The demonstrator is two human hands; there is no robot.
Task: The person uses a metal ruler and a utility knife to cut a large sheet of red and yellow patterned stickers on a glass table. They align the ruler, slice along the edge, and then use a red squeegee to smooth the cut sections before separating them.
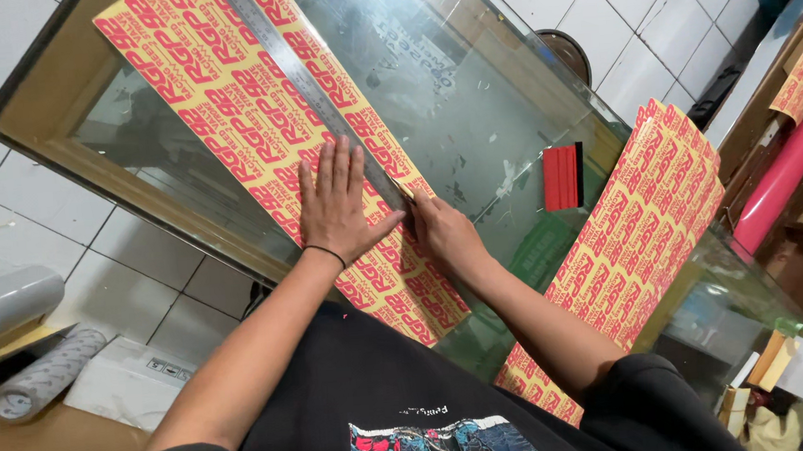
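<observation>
Left hand (336, 200) flat, fingers spread, pressing steel ruler (307, 86) onto yellow-red printed sheet (224, 106) on glass table (467, 89). Right hand (444, 232) closed around small knife (406, 193) at ruler edge, near sheet's near end. Cut line itself not discernible; second sheet (637, 228) lies apart, untouched.

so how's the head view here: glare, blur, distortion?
Head view: sharp on the left hand, ruler and yellow sheet; the glass tabletop shows pale reflections and smudges, no blown-out glare; wide-angle lens bends the table edges; lighting even, shadows soft; right hand slightly soft.
</observation>
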